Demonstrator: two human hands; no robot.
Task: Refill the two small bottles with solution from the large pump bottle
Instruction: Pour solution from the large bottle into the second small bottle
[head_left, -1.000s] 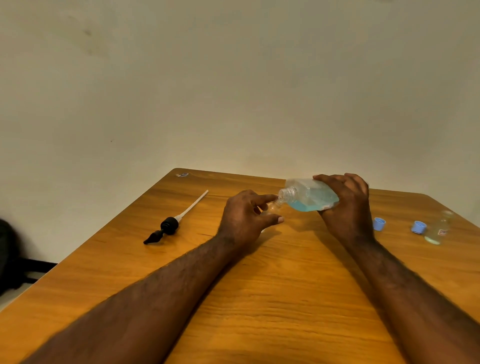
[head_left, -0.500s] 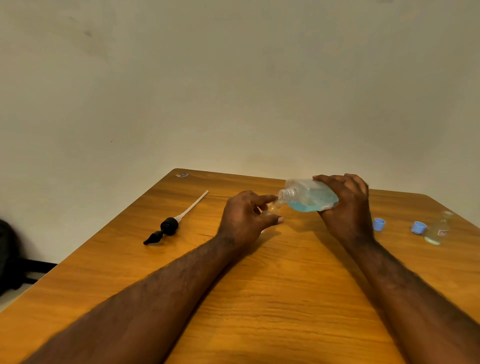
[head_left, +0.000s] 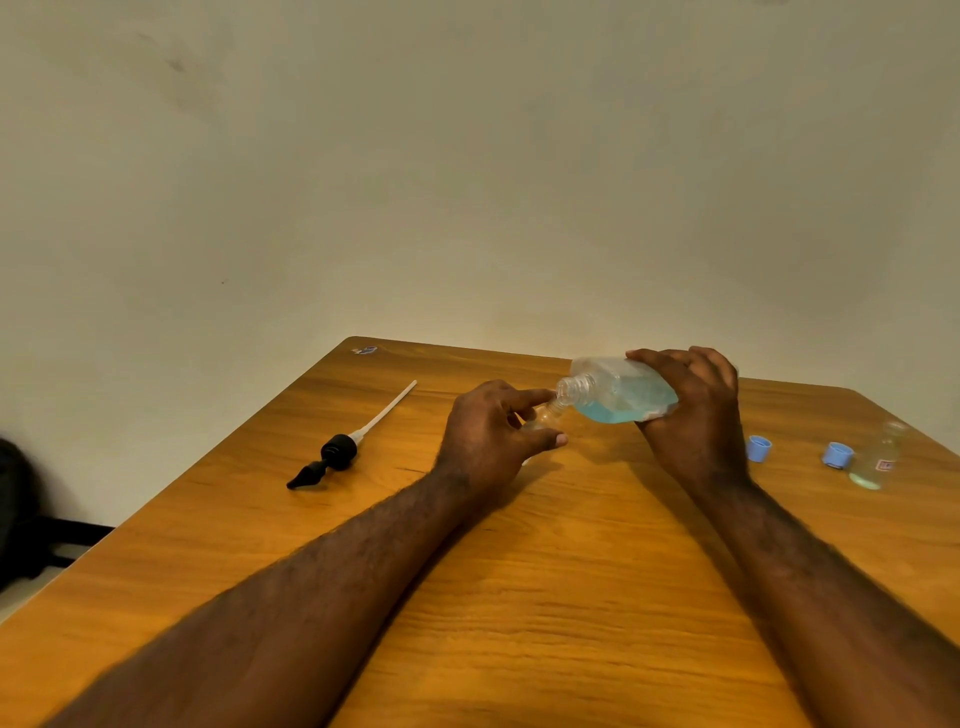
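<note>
Seen from a head-worn camera looking down at a wooden table (head_left: 519, 597) against a plain wall, with the viewer seated at six o'clock.

Towards twelve o'clock, two bare forearms reach in and meet. The right hand (head_left: 696, 415) is wrapped around the base of the large pump bottle (head_left: 618, 395). This bottle is clear, has its pump removed and is tipped almost level, with its open threaded neck pointing to nine o'clock. Blue solution pools along its lower side.

The left hand (head_left: 498, 431) pinches a small bottle (head_left: 543, 415) between forefinger and thumb, with its mouth right at the large bottle's neck. The hand hides most of it, and it is too clear and small to show its fill level or whether liquid is flowing.

The black pump head (head_left: 337, 452), with its white dip tube, lies flat at about ten o'clock, well apart from the hands. At three o'clock sit two blue caps (head_left: 758, 448) (head_left: 837, 455). Just beyond them a second small bottle (head_left: 878, 460) stands uncapped with a little pale liquid at the bottom.

The step in hand appears to be pouring into the first small bottle. The next move likely calls for a slow, slight further tilt with the two mouths lined up, since the small opening makes spilling easy. The bottle would then be stood upright and capped before the bottle at three o'clock is filled.
</note>
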